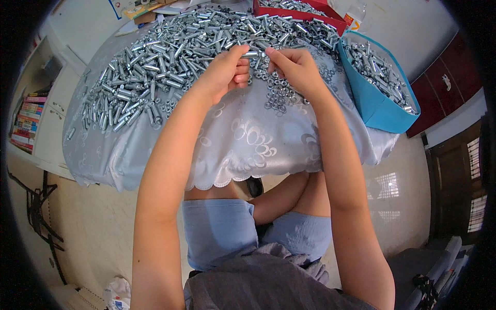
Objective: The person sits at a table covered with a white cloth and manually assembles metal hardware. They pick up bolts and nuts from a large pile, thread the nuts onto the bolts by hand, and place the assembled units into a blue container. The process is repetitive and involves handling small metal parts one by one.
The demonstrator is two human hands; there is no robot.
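With the clock centred on the two hands, a silver sleeve anchor bolt (252,54) lies roughly level at the middle, just above the desk (155,150). The left hand (227,71) pinches its 9 o'clock end between thumb and forefinger, the other fingers curled inward. The right hand (292,68) has thumb and forefinger pressed together at the bolt's 3 o'clock end; whether they also grip a small nut is too fine to tell.

A wide heap of loose anchor bolts (155,67) spreads from 8 o'clock up through 12 and round to 2, lying at all angles. Hex nuts (279,95) cluster at 5 o'clock, near and below the right hand, flat on a silvery tablecloth (248,150) with a floral pattern and a scalloped edge.

At 3 o'clock a light-blue fabric bin (380,108), filled with more bolts, stands at the desk's edge. A red box (335,21) holding further metal pieces sits at 1 o'clock, and a clear plastic bottle (356,13) with an orange-and-white label stands beside it toward 2. Well apart, between 8 and 9 o'clock, a row of books (31,121) fills a shelf. A white plastic bag (118,293) lies on the floor (103,232) at 7 o'clock.
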